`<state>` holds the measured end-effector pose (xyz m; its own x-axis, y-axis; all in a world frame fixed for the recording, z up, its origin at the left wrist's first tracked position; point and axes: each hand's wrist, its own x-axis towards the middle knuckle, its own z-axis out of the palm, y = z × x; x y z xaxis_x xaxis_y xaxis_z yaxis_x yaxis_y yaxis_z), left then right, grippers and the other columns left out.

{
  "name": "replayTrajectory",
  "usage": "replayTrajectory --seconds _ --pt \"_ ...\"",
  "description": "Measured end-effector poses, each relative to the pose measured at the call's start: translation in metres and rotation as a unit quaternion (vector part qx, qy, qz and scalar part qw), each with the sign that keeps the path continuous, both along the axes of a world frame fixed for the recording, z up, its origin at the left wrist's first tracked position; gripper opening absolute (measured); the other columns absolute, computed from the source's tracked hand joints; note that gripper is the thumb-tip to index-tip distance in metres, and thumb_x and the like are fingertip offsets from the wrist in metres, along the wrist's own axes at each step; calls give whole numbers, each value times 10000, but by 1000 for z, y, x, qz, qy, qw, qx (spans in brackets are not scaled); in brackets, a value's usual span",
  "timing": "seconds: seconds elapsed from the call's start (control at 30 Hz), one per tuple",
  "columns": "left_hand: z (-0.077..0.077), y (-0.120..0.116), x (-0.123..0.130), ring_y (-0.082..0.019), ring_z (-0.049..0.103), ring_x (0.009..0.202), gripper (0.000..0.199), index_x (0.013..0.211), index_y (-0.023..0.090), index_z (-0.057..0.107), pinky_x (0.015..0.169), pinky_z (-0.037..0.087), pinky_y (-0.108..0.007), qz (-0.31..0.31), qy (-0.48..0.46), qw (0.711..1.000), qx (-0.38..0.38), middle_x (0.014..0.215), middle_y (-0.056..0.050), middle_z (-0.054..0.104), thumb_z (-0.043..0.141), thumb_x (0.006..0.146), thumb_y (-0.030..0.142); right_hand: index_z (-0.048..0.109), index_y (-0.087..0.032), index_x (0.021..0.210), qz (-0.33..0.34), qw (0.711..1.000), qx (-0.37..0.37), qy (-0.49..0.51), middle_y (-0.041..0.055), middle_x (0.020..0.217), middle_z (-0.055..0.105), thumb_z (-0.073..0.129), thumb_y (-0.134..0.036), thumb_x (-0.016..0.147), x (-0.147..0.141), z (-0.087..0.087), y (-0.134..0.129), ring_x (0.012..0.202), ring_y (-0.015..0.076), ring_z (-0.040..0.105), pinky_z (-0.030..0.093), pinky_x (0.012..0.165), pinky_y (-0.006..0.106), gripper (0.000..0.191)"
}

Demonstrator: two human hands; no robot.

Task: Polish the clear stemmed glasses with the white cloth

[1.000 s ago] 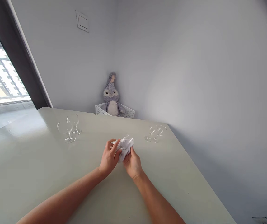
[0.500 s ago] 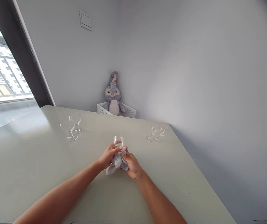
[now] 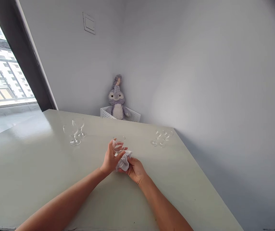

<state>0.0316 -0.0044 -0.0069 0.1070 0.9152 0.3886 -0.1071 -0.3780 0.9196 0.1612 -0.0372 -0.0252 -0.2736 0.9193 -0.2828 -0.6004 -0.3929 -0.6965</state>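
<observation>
A clear stemmed glass (image 3: 119, 141) is held over the middle of the table. My left hand (image 3: 110, 157) curls around its bowl, with fingers showing through the glass and the thumb in front. Below, my right hand (image 3: 135, 170) grips a light grey cloth (image 3: 126, 159), which is bunched about the glass's lower part. The foot's curved edge shows against the cloth; most of the stem is hidden.
Two stemmed glasses (image 3: 75, 141) stand upright on the table (image 3: 43, 166) at the left. Two smaller ones (image 3: 154, 142) are at the right, near the table's edge. A plush rabbit (image 3: 117, 110) sits in a white perforated basket (image 3: 134, 116) by the wall corner.
My left hand has opened out and shifted up around the bowl. The glass is tilted differently, and the cloth is gathered nearer its foot instead of hanging down.
</observation>
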Motion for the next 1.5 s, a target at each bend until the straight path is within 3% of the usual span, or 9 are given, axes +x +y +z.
replayTrajectory --seconds 0.1,0.2,0.37,0.67,0.77,1.03,1.17,1.37,1.5 --pt "-7 3 -4 -183 635 883 588 1247 281 219 809 490 -413 33 68 991 114 1114 -78 511 576 780 265 578 -132 793 34 998 10 -47 30 644 578 638 -382 696 -4 -1 -2 516 146 517 439 425 271 275" --pt "-11 10 -11 -174 620 914 601 1273 270 187 798 492 -384 86 139 970 178 1129 -89 521 552 797 250 541 -156 751 -88 979 90 -160 -8 594 511 565 -447 754 -4 4 -7 479 118 456 414 417 252 291" --pt "-16 16 -15 -199 595 962 428 1230 234 314 759 496 -344 119 308 916 227 1111 -111 561 479 836 261 529 -187 842 -261 837 287 -386 4 731 508 431 -408 857 6 18 -17 650 121 460 431 595 242 243" --pt "-3 19 -14 -194 602 952 591 1282 272 195 749 496 -363 143 112 980 85 1171 -99 507 532 798 309 610 -216 873 -111 681 433 -580 46 948 588 414 -363 879 -2 13 -19 786 148 529 426 696 265 245" --pt "4 15 -14 -219 545 1061 607 1290 261 194 863 437 -438 127 111 980 103 1169 -106 520 542 793 293 644 -226 773 -148 632 431 -627 52 919 584 442 -342 870 2 19 -17 841 176 506 407 757 308 253" --pt "6 -11 0 -234 418 1206 611 1327 245 207 1009 303 -496 -43 246 917 311 1241 -111 503 517 801 214 588 -208 915 -117 701 416 -568 4 791 573 550 -135 693 8 17 -10 738 152 511 406 667 252 237" --pt "9 -10 1 -232 437 1191 615 1328 239 213 1015 298 -502 -40 261 887 380 1205 -99 538 517 795 200 579 -198 905 -62 726 381 -568 -4 821 594 564 -152 672 9 28 -13 732 142 521 395 632 228 238" --pt "12 0 -10 -245 463 1170 643 1313 218 183 994 307 -524 67 196 918 339 1163 -123 554 551 786 228 655 -244 886 257 761 326 -498 -32 800 609 698 -266 628 35 51 -20 663 109 527 391 571 191 262" --pt "20 0 -11 -244 428 1202 653 1314 246 173 1005 291 -522 81 211 922 313 1206 -116 525 560 789 252 618 -274 1038 76 811 337 -473 -20 859 582 671 -373 684 41 52 -18 595 79 449 396 572 206 371"
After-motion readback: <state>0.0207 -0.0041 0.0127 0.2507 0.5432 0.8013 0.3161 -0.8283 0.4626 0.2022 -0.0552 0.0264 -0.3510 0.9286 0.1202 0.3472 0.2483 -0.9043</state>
